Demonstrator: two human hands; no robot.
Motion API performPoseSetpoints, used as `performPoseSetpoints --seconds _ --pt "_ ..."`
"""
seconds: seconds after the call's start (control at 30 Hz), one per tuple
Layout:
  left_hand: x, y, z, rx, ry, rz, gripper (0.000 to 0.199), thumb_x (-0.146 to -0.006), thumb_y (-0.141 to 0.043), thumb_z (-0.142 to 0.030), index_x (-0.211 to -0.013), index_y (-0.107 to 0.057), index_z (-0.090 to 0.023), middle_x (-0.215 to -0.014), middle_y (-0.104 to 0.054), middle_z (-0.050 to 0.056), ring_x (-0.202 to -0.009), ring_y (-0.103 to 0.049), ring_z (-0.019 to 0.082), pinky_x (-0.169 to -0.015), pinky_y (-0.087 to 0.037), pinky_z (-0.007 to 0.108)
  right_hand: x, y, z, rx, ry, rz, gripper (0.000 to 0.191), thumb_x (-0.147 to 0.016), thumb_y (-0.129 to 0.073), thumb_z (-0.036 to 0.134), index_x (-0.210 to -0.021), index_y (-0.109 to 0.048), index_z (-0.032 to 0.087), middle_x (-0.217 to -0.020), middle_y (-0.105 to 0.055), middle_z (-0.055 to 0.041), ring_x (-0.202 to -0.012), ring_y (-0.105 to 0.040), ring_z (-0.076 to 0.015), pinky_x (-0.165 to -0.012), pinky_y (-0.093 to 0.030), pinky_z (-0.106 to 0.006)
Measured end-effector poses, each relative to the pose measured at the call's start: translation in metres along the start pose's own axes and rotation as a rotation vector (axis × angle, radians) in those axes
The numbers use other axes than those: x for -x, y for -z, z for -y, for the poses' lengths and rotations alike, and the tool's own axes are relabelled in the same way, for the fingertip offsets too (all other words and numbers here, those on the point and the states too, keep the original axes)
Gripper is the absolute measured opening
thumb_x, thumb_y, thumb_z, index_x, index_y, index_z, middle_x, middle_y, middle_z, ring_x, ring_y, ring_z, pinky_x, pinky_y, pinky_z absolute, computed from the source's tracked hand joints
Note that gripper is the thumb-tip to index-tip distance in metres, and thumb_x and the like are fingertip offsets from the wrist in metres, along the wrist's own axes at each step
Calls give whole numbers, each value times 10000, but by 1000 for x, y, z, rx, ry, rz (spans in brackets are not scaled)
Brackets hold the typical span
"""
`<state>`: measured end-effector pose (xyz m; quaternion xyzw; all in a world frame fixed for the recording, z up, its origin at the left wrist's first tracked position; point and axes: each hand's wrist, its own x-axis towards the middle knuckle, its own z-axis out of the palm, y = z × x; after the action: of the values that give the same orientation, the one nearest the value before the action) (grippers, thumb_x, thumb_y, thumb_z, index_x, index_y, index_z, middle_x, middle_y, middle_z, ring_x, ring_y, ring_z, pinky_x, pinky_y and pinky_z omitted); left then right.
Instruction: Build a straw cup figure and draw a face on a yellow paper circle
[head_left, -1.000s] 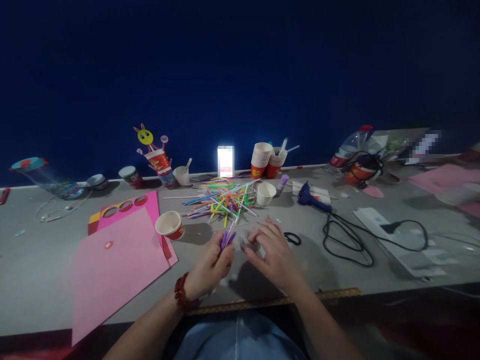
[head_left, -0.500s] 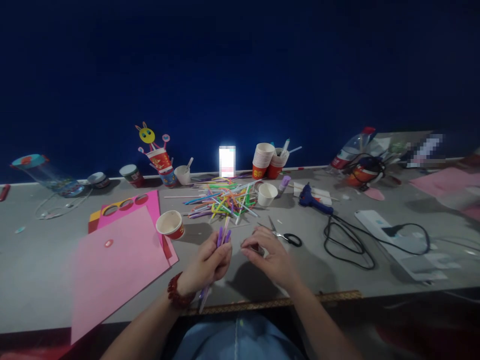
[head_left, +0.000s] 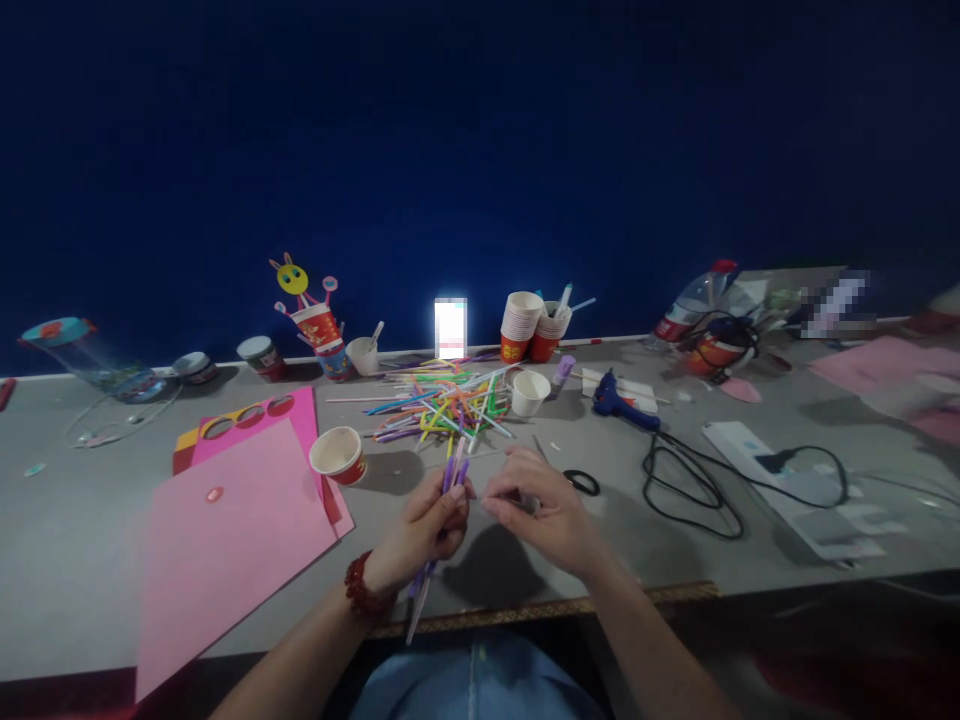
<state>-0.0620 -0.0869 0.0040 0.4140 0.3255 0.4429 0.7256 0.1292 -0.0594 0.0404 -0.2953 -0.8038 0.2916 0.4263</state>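
My left hand [head_left: 435,520], with a red beaded bracelet at its wrist, is closed round a small bunch of purple and pale pink straws [head_left: 455,468]. Their lower ends stick out below the fist. Close by on the right, my right hand [head_left: 540,505] has its fingers curled with thumb and fingertips near each other; whether something small is between them I cannot make out. Beyond both hands lies a loose pile of coloured straws [head_left: 457,405]. Black-handled scissors [head_left: 582,483] are partly hidden behind my right hand.
Pink sheets [head_left: 225,540] and a paper cup [head_left: 337,455] lie left. A white cup [head_left: 530,393], stacked cups [head_left: 521,325] and a lit phone [head_left: 451,330] stand behind. To the right are a blue glue gun [head_left: 622,402], its cable and a power strip [head_left: 795,490].
The straws in my left hand are tilted a little differently and stand slightly further right. My right hand has shifted slightly and now covers more of the scissors. The view has moved slightly.
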Motion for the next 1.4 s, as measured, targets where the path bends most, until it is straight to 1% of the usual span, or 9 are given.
performPoseSetpoints --seconds 0.1,0.23,0.37,0.6,0.8,1.03,1.2,1.33,1.4 --pt "0 -5 1 -19 -9 0 415 -867 -657 -573 -949 -495 -199 -602 -324 -117 -413 -201 17 -374 -156 143 -7 -3 4 17 -10 28 200 -951 -605 325 -786 -668 231 -677 -574 6 -723 -515 -187 -792 -413 -363" --pt "1 -7 1 -71 -22 6 448 -857 -656 -595 -1017 -509 -203 -633 -346 -106 -440 -218 26 -378 -172 144 -12 -4 4 72 -33 44 239 -963 -593 374 -796 -675 224 -696 -569 0 -737 -517 -187 -743 -399 -336" --pt "2 -6 2 -99 -39 32 421 -890 -616 -587 -1019 -505 -202 -635 -337 -107 -426 -208 24 -365 -173 146 -15 -3 6 113 -48 47 254 -967 -591 387 -794 -674 219 -698 -584 2 -745 -533 -183 -746 -394 -323" --pt "2 -7 5 -177 -68 -28 378 -926 -573 -560 -995 -500 -195 -642 -346 -103 -431 -228 25 -372 -202 144 -17 -5 10 175 -80 33 153 -941 -633 289 -806 -661 223 -760 -645 8 -786 -566 -182 -777 -381 -318" --pt "3 -10 4 -224 -78 -47 375 -938 -540 -563 -993 -508 -194 -642 -360 -96 -432 -243 34 -376 -213 153 -17 -8 15 272 -92 -7 139 -923 -647 251 -789 -637 217 -774 -651 -2 -793 -561 -194 -786 -369 -332" --pt "4 -11 2 -413 -168 -78 371 -985 -462 -538 -1058 -533 -181 -654 -415 -70 -465 -312 56 -409 -258 173 -16 -11 25 394 -117 -34 118 -882 -689 190 -786 -622 207 -743 -646 3 -755 -556 -196 -782 -351 -340" --pt "4 -10 7 -292 -144 -85 353 -975 -504 -525 -1057 -539 -183 -643 -386 -77 -469 -286 52 -403 -232 160 -17 -11 31 455 -127 -55 95 -902 -686 223 -820 -640 211 -752 -661 7 -764 -571 -197 -807 -345 -348" --pt "5 -11 6 -106 -84 -32 361 -947 -563 -521 -1082 -528 -189 -631 -330 -96 -449 -196 38 -377 -184 138 -15 -10 30 453 -124 -67 125 -920 -667 279 -819 -631 214 -741 -652 5 -753 -573 -197 -803 -351 -348" --pt "5 -11 5 -54 -68 -11 362 -941 -578 -515 -1083 -529 -186 -632 -323 -96 -452 -188 38 -370 -170 129 -14 -9 29 446 -121 -65 126 -916 -667 287 -819 -623 219 -715 -632 10 -733 -568 -195 -796 -357 -345"
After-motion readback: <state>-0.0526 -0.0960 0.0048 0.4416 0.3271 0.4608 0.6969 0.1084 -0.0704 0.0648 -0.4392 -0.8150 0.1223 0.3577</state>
